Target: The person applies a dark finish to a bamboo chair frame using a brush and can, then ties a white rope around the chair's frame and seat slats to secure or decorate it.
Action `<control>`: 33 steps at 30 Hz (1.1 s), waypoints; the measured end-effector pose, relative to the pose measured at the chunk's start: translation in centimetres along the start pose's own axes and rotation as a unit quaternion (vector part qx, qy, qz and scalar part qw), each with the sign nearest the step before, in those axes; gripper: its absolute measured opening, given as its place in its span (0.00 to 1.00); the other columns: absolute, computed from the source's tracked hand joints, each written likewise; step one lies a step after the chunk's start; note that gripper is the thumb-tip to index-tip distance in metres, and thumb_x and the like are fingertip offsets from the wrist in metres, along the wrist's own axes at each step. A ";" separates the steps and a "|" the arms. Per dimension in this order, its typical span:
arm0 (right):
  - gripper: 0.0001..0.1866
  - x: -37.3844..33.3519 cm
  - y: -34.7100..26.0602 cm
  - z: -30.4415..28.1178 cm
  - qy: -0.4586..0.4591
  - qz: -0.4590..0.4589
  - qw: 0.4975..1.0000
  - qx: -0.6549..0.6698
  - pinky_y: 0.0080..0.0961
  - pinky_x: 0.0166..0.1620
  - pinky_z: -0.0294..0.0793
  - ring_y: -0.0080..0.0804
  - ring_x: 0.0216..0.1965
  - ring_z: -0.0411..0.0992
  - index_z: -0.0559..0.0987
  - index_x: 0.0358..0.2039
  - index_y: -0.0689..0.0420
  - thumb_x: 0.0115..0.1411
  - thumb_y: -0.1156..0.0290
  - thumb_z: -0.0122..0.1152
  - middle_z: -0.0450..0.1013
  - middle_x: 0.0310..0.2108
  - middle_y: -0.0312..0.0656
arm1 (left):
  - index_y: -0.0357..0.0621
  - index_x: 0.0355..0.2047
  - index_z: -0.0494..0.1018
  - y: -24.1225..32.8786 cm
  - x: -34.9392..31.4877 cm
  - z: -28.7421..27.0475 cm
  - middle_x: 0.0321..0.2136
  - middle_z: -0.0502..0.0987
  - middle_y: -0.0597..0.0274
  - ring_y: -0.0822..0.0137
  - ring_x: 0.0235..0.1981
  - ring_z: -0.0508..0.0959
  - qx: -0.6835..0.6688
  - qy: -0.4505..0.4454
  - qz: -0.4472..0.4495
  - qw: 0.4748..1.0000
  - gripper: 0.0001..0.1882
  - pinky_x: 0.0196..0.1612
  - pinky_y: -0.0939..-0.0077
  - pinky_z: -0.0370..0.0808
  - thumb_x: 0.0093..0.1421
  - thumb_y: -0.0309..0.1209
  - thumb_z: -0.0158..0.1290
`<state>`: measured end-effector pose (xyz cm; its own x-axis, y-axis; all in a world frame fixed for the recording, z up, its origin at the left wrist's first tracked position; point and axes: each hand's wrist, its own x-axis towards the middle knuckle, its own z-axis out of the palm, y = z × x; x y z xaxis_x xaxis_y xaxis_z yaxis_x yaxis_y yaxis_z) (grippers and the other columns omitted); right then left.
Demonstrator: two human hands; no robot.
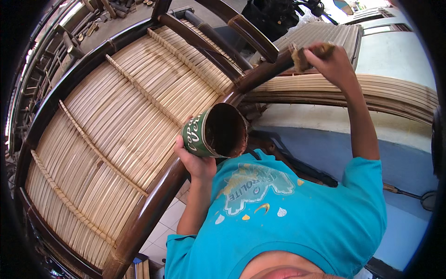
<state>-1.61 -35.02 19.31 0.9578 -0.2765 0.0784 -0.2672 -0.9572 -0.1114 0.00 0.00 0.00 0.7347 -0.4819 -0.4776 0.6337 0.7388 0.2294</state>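
Note:
My left hand (pixel 196 163) grips a green can (pixel 194 136) with pale lettering, its open mouth tilted toward the right. The can's inside is coated dark brown, and how much it holds cannot be made out. Up at the right, my right hand (pixel 335 67) is closed on a brown-stained wad (pixel 303 61), which may be sponge or cloth. That wad is by the end of a dark glossy bamboo rail (pixel 269 74); whether they touch is unclear. To the left of the can spreads a piece of bamboo furniture with a pale slatted panel (pixel 116 107) and a dark frame.
Bundled pale bamboo strips (pixel 371 88) lie along a white and blue wall (pixel 316 139) at the right. Dark bamboo bars (pixel 200 44) cross the panel's far end. A long-handled tool (pixel 425 200) is at the far right. Bamboo pieces (pixel 69 44) stand at the upper left.

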 end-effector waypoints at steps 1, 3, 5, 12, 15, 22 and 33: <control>0.20 1.3 -0.3 -0.2 -0.013 0.032 0.999 0.003 0.38 0.48 0.75 0.46 0.39 0.78 0.83 0.34 0.58 0.53 0.53 0.62 0.78 0.33 0.56 | 0.42 0.60 0.60 -0.3 -0.1 0.0 0.53 0.72 0.54 0.58 0.54 0.73 -0.006 0.003 -0.005 1.000 0.33 0.56 0.61 0.72 0.65 0.52 0.35; 0.19 5.1 -0.6 1.6 0.003 0.041 0.999 -0.016 0.40 0.46 0.75 0.47 0.38 0.78 0.82 0.32 0.59 0.52 0.54 0.62 0.78 0.32 0.55 | 0.42 0.60 0.61 0.9 0.8 -0.2 0.53 0.72 0.54 0.58 0.54 0.73 0.003 -0.007 0.009 1.000 0.32 0.56 0.61 0.72 0.65 0.52 0.35; 0.20 8.4 0.3 2.7 0.013 0.006 0.995 -0.096 0.40 0.45 0.76 0.48 0.37 0.78 0.81 0.32 0.60 0.52 0.54 0.62 0.78 0.31 0.54 | 0.42 0.60 0.62 0.5 0.3 -0.3 0.52 0.73 0.54 0.58 0.53 0.74 -0.006 -0.005 0.006 1.000 0.32 0.56 0.61 0.72 0.65 0.52 0.35; 0.19 8.8 0.3 4.4 -0.021 0.044 0.998 -0.044 0.32 0.32 0.77 0.35 0.23 0.78 0.81 0.26 0.62 0.55 0.55 0.61 0.77 0.20 0.47 | 0.43 0.60 0.62 0.7 -0.7 -1.2 0.53 0.72 0.56 0.57 0.54 0.73 -0.031 0.020 0.023 0.999 0.32 0.57 0.59 0.71 0.65 0.53 0.35; 0.22 9.8 1.1 5.4 -0.007 0.056 0.998 -0.022 0.40 0.44 0.76 0.50 0.36 0.78 0.82 0.33 0.59 0.51 0.51 0.60 0.78 0.29 0.53 | 0.43 0.60 0.62 0.5 -0.4 -1.6 0.53 0.72 0.55 0.57 0.54 0.72 -0.029 0.028 0.024 0.999 0.32 0.58 0.58 0.70 0.65 0.53 0.35; 0.18 9.2 1.8 5.5 0.034 0.044 0.998 -0.002 0.30 0.36 0.78 0.35 0.26 0.79 0.81 0.31 0.63 0.54 0.57 0.61 0.77 0.22 0.46 | 0.43 0.61 0.60 0.6 -0.2 0.3 0.53 0.72 0.55 0.56 0.55 0.72 -0.003 -0.016 0.018 1.000 0.32 0.58 0.57 0.70 0.64 0.53 0.35; 0.12 -3.1 -2.7 -1.7 0.185 0.067 0.969 0.151 0.33 0.39 0.77 0.41 0.36 0.79 0.81 0.33 0.60 0.56 0.64 0.61 0.78 0.30 0.50 | 0.44 0.61 0.61 0.2 0.3 1.2 0.54 0.71 0.55 0.56 0.57 0.70 0.040 -0.003 -0.013 0.999 0.33 0.60 0.57 0.68 0.64 0.53 0.33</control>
<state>-4.02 -31.75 21.06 0.7988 -0.4613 0.3861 -0.2901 -0.8577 -0.4246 0.62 -0.58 0.88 0.7192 -0.5036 -0.4786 0.6697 0.6860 0.2845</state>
